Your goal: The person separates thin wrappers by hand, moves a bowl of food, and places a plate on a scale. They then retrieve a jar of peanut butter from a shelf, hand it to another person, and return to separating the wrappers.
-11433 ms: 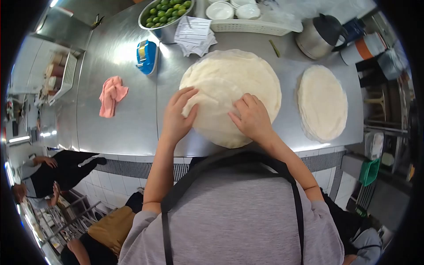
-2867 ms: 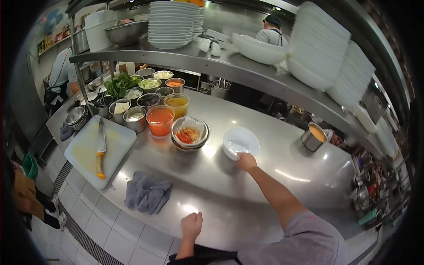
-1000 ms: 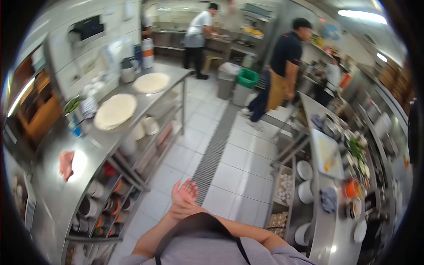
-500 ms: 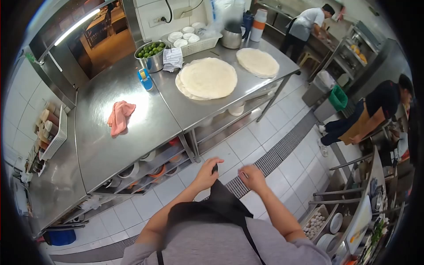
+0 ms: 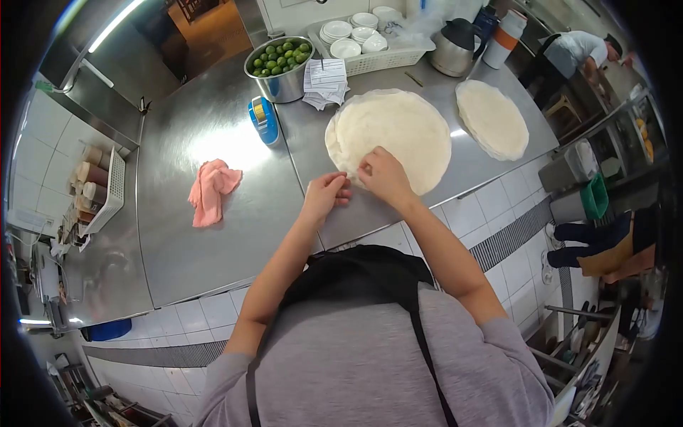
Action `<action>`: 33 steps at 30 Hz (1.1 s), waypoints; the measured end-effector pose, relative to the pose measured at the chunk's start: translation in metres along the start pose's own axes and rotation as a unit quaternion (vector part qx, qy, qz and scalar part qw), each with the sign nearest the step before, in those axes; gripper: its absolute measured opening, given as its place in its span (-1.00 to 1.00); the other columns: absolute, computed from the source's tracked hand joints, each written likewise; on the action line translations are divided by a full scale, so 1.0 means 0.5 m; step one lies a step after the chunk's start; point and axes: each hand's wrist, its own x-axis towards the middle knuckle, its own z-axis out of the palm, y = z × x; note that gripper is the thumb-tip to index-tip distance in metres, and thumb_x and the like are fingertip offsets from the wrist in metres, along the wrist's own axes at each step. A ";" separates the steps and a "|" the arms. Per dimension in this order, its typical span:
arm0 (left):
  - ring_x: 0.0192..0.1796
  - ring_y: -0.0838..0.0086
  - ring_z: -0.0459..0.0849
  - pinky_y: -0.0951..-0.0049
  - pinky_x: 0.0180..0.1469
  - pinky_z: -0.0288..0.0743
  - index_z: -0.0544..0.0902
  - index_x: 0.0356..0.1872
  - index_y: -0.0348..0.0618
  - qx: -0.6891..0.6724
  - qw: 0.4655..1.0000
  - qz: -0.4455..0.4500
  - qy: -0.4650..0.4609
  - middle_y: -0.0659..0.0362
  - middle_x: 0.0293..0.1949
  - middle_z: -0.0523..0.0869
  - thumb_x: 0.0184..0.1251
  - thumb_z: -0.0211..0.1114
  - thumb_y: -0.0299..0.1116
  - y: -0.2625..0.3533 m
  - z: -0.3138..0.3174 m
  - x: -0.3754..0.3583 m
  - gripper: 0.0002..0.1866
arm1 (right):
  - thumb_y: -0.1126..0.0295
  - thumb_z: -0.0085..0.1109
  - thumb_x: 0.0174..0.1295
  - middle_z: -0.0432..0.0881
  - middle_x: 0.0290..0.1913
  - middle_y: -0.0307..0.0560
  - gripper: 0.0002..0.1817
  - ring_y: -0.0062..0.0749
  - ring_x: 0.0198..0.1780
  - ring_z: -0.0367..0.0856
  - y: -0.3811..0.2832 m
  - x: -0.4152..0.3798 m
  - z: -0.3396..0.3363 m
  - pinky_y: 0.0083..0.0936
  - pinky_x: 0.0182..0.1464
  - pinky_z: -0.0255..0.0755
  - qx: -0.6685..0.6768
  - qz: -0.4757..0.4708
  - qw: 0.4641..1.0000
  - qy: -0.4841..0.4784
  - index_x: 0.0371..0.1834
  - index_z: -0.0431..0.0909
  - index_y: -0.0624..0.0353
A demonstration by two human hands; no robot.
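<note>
We see both hands at the near edge of the large stack of thin round wrappers (image 5: 395,132) in the upper middle of the frame: the left hand (image 5: 324,196) pinches the rim with narrowed fingers, the right hand (image 5: 380,174) rests curled on it. Above lie paper slips (image 5: 324,75) whose writing is too small to read, beside a bowl of limes (image 5: 281,60).

Bare steel left of the wrapper stack (image 5: 391,135) — only pink cloth (image 5: 212,191) and tape dispenser (image 5: 262,119).
</note>
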 end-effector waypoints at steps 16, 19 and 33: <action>-0.45 0.61 0.48 0.65 -0.47 0.42 0.43 -0.38 -0.18 0.014 0.994 0.074 -0.074 0.23 -0.45 0.51 0.25 0.06 -0.45 -0.017 -0.020 0.097 -0.95 | 0.33 0.18 -0.19 0.40 -0.48 -0.10 -0.82 -0.20 -0.40 0.42 0.003 -0.026 0.019 -0.33 -0.38 0.33 -0.009 -0.116 0.981 0.153 -0.71 0.38 0.11; -0.19 0.53 0.47 0.51 -0.12 0.38 0.44 -0.34 -0.17 0.023 0.981 0.135 -0.137 0.19 -0.29 0.50 0.28 0.01 -0.34 0.003 -0.021 0.080 -0.87 | 0.38 0.16 -0.15 0.40 -0.49 -0.06 -0.83 -0.14 -0.43 0.44 -0.026 -0.049 0.065 -0.28 -0.41 0.34 0.036 -0.062 0.974 0.216 -0.69 0.38 0.19; 0.14 0.35 0.33 0.31 0.16 0.15 0.30 0.08 -0.29 -0.077 0.769 -0.209 -0.599 0.05 0.07 0.37 0.27 -0.07 -0.07 0.011 0.033 -0.292 -0.48 | 0.36 0.25 -0.22 0.42 -0.52 -0.07 -0.77 -0.34 -0.46 0.44 -0.535 -0.452 -0.047 -0.50 -0.45 0.31 0.138 0.238 0.830 0.485 -0.66 0.38 0.23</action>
